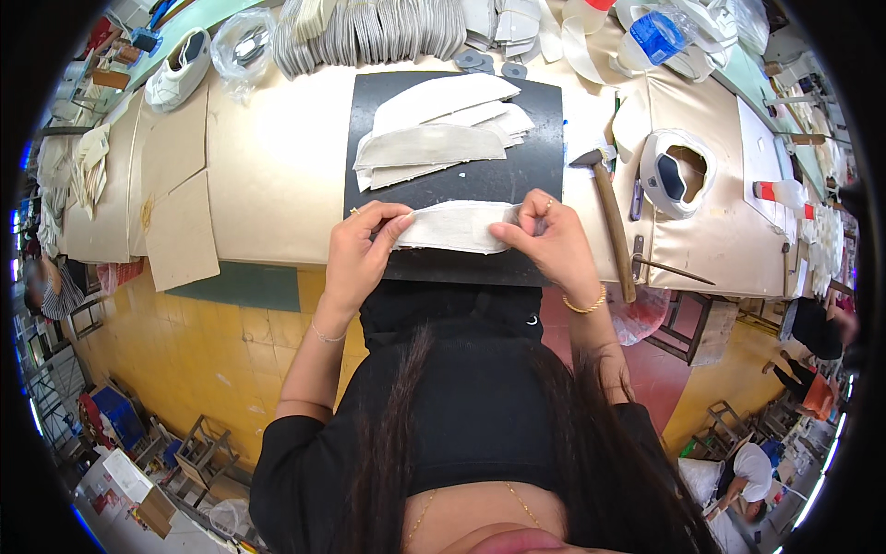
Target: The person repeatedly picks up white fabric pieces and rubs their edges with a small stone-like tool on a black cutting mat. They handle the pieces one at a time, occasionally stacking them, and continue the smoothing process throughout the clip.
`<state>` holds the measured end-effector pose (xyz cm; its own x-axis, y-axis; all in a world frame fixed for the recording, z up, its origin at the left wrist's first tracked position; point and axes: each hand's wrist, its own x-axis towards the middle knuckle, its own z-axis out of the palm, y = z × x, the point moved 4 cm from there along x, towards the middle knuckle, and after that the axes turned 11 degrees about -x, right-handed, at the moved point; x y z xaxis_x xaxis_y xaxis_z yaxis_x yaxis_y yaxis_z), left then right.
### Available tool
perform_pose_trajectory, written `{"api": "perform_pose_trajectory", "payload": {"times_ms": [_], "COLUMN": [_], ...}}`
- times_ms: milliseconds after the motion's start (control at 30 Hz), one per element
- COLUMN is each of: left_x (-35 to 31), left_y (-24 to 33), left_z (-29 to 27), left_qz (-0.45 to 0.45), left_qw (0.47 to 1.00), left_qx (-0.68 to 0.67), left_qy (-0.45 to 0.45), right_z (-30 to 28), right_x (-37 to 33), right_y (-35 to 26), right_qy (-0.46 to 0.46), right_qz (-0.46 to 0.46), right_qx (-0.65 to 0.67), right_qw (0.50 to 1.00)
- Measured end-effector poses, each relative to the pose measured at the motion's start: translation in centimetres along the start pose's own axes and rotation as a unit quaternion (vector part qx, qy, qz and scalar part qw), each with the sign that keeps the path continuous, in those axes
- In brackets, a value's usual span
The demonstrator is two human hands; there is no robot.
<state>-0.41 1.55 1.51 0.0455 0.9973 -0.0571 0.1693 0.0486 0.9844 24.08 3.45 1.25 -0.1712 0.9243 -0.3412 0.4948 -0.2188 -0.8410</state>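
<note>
Between my two hands a pale, curved shoe piece [452, 227] is held flat above the near part of a black mat [544, 185]. My left hand [362, 249] pinches its left end between thumb and fingers. At the other end, my right hand [552, 238] grips the piece with the thumb on top and the fingers curled. Just beyond, a loose pile of similar white and grey pieces [434, 143] lies overlapping on the mat. What is under the held piece is hidden.
A hammer [611, 212] lies right of the mat, beside an awl [678, 271] and a white shoe upper [653, 175]. Long rows of stacked grey pieces [369, 37] line the back. A white shoe [180, 72] and cardboard sheets [180, 217] are at left. Other people work at lower right.
</note>
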Motion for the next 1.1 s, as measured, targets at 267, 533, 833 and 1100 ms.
{"api": "perform_pose_trajectory", "payload": {"times_ms": [267,533,833,1100], "left_x": [-0.7,-1.1,4.3,3.9], "left_y": [-4.0,-6.3,-1.7,-0.8], "left_z": [-0.8,-1.3,-2.6,-2.1], "left_qz": [-0.126,-0.166,0.052,-0.048], "left_qw": [0.992,0.984,0.957,0.99], "left_qx": [-0.015,0.05,0.232,0.042], "left_qy": [0.02,0.031,0.167,0.129], "right_z": [-4.8,-11.3,-6.3,2.2], "right_x": [-2.3,-3.8,-0.6,1.6], "right_y": [2.6,6.6,3.7,-1.6], "right_qy": [-0.064,0.144,0.121,-0.03], "right_qz": [0.08,0.015,0.001,-0.082], "right_qx": [0.281,0.295,0.192,0.091], "right_qw": [0.954,0.945,0.974,0.992]}}
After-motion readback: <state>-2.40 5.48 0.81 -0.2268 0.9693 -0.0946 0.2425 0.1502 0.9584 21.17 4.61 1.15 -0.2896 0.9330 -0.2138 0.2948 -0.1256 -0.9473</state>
